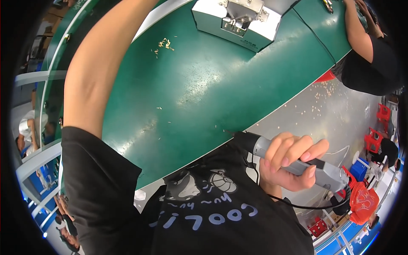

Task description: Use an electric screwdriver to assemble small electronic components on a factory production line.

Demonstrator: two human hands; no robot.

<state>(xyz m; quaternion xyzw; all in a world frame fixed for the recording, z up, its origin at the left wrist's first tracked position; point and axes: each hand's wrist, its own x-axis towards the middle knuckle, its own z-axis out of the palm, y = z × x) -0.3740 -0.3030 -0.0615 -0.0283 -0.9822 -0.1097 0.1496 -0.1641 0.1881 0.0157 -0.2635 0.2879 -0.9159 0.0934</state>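
My right hand [293, 161] is wrapped around a grey electric screwdriver [261, 146] with a black nose and a black cable at its rear end. The tool lies nearly level in front of my shirt, its nose pointing left over the near table edge. My left arm [91, 80] reaches up across the left side of the table. It leaves the picture at the top, so its hand is out of sight. Right of that forearm, a small pile of brass-coloured pieces [165, 44] lies on the green table [187, 123].
A white and green box-shaped machine [238, 25] with metal fittings stands at the table's far side. A thin black cable [314, 36] crosses the tabletop. Another person's arm [359, 36] rests at the far right. Small pieces [318, 100] litter the grey floor, near red stools [374, 140].
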